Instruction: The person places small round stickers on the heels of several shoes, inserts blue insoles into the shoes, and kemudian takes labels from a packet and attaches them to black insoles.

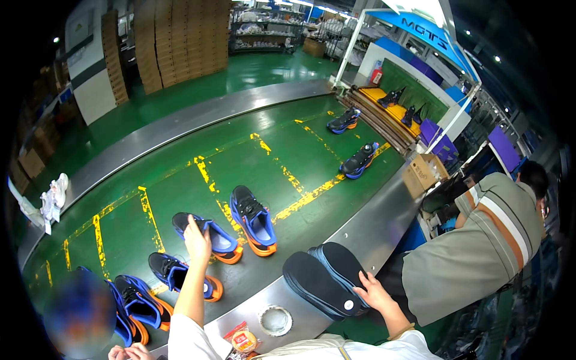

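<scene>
My left hand (198,241) is closed on a black and blue shoe (221,241) with an orange heel, which lies on the green conveyor belt. Just right of it stands a matching shoe (249,211), and nearer me another shoe (173,271) partly hidden by my forearm. On the metal ledge rest two stacks of black insoles, a left stack (309,277) and a right stack (339,261). My right hand (375,292) grips the near right edge of the insoles, close to a round white sticker.
Farther left stand more shoes (141,300), by another person's hands (129,353). A roll of tape (276,321) and a wrapped snack (243,341) lie on the metal ledge (360,234). A co-worker (480,246) sits at right by a cardboard box (423,174). Two shoes (359,161) sit farther up the belt.
</scene>
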Motion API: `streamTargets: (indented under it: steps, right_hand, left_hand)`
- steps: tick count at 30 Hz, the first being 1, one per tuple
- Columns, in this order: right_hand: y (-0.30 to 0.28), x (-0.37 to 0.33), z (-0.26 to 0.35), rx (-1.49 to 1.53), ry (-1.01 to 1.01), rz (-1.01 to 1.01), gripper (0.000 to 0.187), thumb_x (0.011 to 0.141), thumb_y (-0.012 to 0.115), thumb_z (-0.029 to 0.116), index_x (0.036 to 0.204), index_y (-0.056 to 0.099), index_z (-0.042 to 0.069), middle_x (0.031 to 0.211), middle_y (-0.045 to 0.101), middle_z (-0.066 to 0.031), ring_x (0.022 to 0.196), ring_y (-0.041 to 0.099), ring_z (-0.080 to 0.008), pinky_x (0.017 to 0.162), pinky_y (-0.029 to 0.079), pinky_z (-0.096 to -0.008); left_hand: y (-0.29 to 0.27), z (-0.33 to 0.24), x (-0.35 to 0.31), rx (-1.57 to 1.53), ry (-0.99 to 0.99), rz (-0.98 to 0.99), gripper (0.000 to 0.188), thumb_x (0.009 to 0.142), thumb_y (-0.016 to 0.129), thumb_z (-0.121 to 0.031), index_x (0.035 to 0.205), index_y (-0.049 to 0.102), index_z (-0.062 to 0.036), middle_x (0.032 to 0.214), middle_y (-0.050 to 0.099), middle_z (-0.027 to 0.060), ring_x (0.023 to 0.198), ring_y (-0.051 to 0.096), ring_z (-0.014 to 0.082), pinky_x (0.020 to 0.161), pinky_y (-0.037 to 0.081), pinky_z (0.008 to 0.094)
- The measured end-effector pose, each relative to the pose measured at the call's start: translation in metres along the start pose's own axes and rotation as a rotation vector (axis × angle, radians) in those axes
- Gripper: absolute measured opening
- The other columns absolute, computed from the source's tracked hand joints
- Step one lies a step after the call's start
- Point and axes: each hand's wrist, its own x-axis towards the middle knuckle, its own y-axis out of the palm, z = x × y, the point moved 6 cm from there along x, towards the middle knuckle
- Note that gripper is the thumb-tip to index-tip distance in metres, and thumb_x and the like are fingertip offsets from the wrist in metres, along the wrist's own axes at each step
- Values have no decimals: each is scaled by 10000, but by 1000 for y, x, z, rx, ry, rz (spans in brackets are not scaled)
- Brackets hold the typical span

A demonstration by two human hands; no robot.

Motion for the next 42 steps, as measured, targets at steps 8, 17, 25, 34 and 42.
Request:
streamTargets:
  steps: [8,17,25,34,42]
  right_hand:
    - [-119,54,32,291,-171,-553,191,860,547,137,954,628,-8,994,577,-187,826,584,-282,706,468,-319]
    - [-26,104,288,96,-689,487,219,726,571,193,679,645,-7,588,583,-169,569,585,-297,603,480,-366]
    - [31,118,332,67,-554,755,251,680,634,240,730,670,-3,651,628,-141,598,601,-230,594,481,-330]
    - [77,146,341,-47,-995,142,213,735,549,146,655,624,-37,701,588,-218,665,591,-349,660,490,-411]
    - [94,136,359,-342,-804,-16,316,759,580,290,865,638,-1,1025,507,-201,944,511,-345,800,451,-386]
  left_hand:
    - [-24,-16,-8,-200,-49,182,457,749,639,-443,932,567,-31,878,615,202,842,593,365,714,468,411]
    - [-6,24,-30,-667,-567,409,551,826,549,-505,619,545,5,505,514,54,390,483,129,368,381,258]
    - [6,23,-35,-601,-497,258,541,829,547,-493,630,541,10,532,508,42,474,490,116,425,386,280]
    - [-9,4,-37,-498,-412,212,516,825,545,-465,677,538,29,625,550,224,627,574,358,575,427,397]
    - [-10,20,-46,-394,-296,238,412,874,519,-365,830,527,45,693,564,138,603,538,127,507,414,307]
